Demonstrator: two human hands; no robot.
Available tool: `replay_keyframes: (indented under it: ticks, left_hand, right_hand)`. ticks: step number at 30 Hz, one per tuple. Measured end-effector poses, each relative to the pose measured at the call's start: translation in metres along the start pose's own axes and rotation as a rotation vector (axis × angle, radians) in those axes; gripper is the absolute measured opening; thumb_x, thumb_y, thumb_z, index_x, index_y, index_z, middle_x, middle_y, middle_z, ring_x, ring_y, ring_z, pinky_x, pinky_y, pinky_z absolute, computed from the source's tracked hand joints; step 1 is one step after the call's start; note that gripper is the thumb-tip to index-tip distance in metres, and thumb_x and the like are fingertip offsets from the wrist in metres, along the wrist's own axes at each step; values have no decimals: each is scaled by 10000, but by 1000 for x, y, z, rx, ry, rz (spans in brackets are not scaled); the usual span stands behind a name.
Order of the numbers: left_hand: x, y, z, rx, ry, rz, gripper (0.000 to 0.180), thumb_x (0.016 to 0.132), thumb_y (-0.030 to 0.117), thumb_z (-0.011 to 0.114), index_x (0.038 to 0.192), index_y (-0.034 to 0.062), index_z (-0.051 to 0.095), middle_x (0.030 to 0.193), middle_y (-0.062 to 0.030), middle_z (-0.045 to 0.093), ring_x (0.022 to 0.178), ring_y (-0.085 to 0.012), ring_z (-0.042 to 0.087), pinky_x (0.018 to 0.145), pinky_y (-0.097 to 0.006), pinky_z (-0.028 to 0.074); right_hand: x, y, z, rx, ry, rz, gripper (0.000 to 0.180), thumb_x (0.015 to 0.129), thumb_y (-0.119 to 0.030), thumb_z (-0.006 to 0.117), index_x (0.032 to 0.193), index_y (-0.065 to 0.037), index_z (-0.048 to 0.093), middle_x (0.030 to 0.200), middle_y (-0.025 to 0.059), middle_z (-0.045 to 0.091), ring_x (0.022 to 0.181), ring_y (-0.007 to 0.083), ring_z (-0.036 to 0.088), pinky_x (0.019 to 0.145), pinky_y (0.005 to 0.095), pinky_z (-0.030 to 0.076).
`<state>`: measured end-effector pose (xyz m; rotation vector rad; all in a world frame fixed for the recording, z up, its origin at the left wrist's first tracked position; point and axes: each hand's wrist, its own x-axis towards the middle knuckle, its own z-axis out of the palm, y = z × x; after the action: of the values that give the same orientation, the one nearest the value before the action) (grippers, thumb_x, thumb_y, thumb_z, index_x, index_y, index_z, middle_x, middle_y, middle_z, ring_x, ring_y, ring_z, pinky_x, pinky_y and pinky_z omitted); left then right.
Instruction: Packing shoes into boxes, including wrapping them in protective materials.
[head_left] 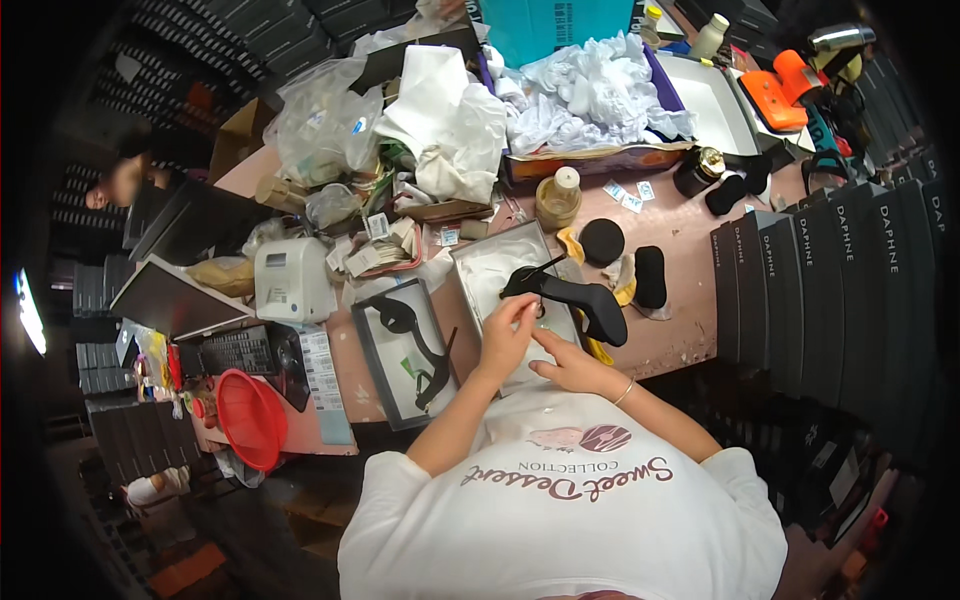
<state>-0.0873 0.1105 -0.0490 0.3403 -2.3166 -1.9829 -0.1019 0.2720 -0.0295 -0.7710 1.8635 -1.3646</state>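
A black high-heeled sandal (598,308) lies tilted over an open box (462,262) lined with white tissue paper. My left hand (508,335) pinches at the sandal's thin strap, where a small shiny bit shows beside the fingertips. Just to the right, my right hand (578,365) has its fingers stretched toward the left hand, thumb apart; nothing shows in its grip. Left of my left forearm, another black sandal (432,352) rests in a dark-rimmed shoebox (368,350).
A bottle of yellowish liquid (558,200), a round black pad (602,242) and a black oblong pad (650,277) stand beyond my hands. Stacked shoeboxes (800,280) wall the right side. To the left are a white label printer (290,282), a keyboard (232,350) and a red basket (250,420).
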Motion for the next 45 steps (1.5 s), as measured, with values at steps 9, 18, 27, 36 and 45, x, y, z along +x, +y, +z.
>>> replay_keyframes:
  ticks: [9,18,27,36,45]
  left_hand:
    - [44,-16,-12,827,-479,169,713,725,136,685,1368,57,387,1362,-172,426,1292,-320,387,1070,-531,265]
    - [52,-24,22,581,-473,198,568,719,347,743,1172,75,535,1114,-181,563,1035,-349,563,884,-411,453]
    - [-51,61,55,80,-105,205,422,794,242,702,1114,7,560,995,-164,589,902,-304,600,787,-351,482]
    - [-34,49,25,35,-300,186,198,839,99,651,1011,4,660,1004,-114,656,921,-194,621,822,-306,485]
    - [91,-122,-14,765,-59,109,307,855,178,596,1117,24,553,678,-139,625,659,-330,621,648,-418,497]
  right_hand:
    - [2,66,20,47,4,258,647,878,-219,596,1419,-17,305,1324,232,458,1091,282,570,853,334,491]
    - [-7,70,16,556,33,492,717,917,-332,594,1469,-89,207,1400,173,375,1143,224,507,872,342,482]
    - [-59,35,21,1351,400,25,591,903,-563,489,1266,-99,450,1284,60,486,1220,185,452,1008,407,392]
    - [-106,1,-6,1138,714,114,477,890,-167,493,1333,-48,360,914,79,603,846,145,607,755,276,516]
    - [-132,-34,-55,776,404,299,458,814,-84,484,1259,14,440,902,129,652,854,177,628,771,284,498]
